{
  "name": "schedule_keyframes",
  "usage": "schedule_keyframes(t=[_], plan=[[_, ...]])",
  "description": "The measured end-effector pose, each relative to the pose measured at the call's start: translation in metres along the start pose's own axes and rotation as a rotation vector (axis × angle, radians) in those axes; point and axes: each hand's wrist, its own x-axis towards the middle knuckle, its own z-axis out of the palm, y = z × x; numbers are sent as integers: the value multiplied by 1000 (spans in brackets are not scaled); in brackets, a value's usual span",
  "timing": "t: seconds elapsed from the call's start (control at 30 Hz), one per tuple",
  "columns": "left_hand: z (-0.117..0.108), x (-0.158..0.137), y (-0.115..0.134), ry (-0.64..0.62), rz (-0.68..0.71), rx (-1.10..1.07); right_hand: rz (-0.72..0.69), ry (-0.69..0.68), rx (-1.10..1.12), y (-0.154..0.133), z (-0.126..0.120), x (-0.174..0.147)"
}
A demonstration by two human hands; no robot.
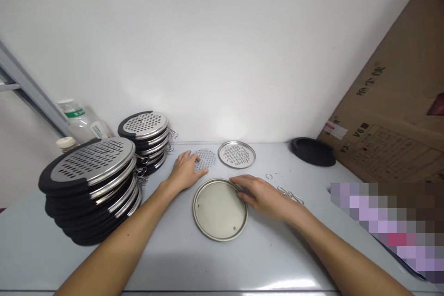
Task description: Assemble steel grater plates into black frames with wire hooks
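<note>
A shallow round metal tray (220,212) with a raised rim and small marks near its edge lies on the table in front of me. My right hand (258,192) rests at its upper right rim, fingers stretched out and thumb apart over the inside. Behind the tray, a flat disc full of small holes (206,159) lies on the table. My left hand (186,170) is at this disc's left edge, fingers spread, the fingertips touching or just over it. Further back sits a rimmed round grater plate (237,154).
Two stacks of black-edged grater discs, a near stack (93,162) and a far stack (145,125), stand at left beside plastic bottles (78,118). On the right are a small ring (269,176), bent wire pieces (290,195), a black round piece (313,151) and a cardboard box (388,115).
</note>
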Motion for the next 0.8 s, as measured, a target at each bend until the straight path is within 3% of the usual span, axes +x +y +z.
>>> schedule_keyframes(t=[0.3,0.43,0.6,0.7,0.8], plan=[[-16,-10,-1,27,67,-100,9,-9,22,-3,-3,0],[-39,-22,21,19,146,-120,24,-9,52,-2,-4,1],[-62,-53,47,-142,379,-116,-32,-14,123,-6,-6,2],[-62,-64,46,-203,386,-174,21,13,100,-4,-4,2],[-54,-67,39,-178,379,-215,47,48,163,1,0,3]])
